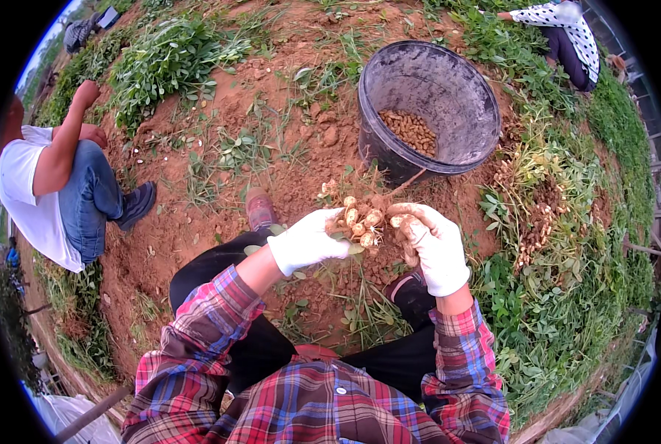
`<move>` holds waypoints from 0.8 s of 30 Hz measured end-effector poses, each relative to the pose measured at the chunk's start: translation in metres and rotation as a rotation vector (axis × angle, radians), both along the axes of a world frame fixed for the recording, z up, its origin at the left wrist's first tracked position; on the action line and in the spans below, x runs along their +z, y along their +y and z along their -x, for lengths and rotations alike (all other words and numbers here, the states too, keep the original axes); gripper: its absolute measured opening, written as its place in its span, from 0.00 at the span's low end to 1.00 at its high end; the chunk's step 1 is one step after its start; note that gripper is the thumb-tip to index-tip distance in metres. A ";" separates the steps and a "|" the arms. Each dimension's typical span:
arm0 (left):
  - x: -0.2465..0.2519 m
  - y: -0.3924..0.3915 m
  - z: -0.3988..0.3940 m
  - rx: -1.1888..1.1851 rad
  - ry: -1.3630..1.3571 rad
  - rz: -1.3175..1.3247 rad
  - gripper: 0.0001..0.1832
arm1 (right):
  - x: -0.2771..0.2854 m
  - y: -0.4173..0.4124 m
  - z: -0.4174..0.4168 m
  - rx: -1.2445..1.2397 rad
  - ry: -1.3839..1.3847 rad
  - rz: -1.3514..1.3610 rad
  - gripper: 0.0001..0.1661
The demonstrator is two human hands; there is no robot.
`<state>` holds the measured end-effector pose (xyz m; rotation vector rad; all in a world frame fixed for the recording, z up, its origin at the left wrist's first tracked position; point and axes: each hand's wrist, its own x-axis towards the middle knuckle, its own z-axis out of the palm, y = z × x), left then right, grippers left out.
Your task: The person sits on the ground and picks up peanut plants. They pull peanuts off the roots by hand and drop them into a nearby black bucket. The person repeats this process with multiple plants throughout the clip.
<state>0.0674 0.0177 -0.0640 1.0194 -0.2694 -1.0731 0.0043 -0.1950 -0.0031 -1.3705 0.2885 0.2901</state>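
Note:
My left hand (315, 238), in a white glove soiled at the fingers, grips a cluster of peanut pods (362, 221) on a peanut plant's roots. Dirt-caked fingertips of my gloved right hand (427, 238) are bent together at the cluster's right side; whether a pod sits between them is hidden. A thin bare stem (405, 182) runs from the roots up toward a large black plastic bucket (370, 139). Loose peanuts (409, 132) cover part of the bucket's bottom. The bucket stands on the soil just beyond my hands, its mouth tilted toward me.
Uprooted peanut plants (535, 227) with pods lie heaped along my right. Another leafy pile (164, 61) is at the far left. A person in a white shirt (58, 183) squats at left; one in a dotted top (566, 41) sits far right. Reddish soil (219, 127) lies between.

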 end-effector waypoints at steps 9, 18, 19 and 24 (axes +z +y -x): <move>-0.004 -0.008 0.001 0.017 -0.175 -0.142 0.28 | 0.032 -0.042 -0.067 -0.505 -0.480 0.181 0.22; 0.002 -0.011 0.005 0.181 -0.546 -0.503 0.30 | 0.059 -0.023 -0.031 -0.406 -0.356 0.488 0.19; -0.006 -0.010 0.006 0.222 -0.520 -0.491 0.30 | 0.048 -0.016 -0.016 -0.310 -0.355 0.542 0.17; -0.029 -0.014 0.008 0.279 -0.565 -0.520 0.37 | -0.020 0.019 -0.002 0.002 -0.539 0.885 0.22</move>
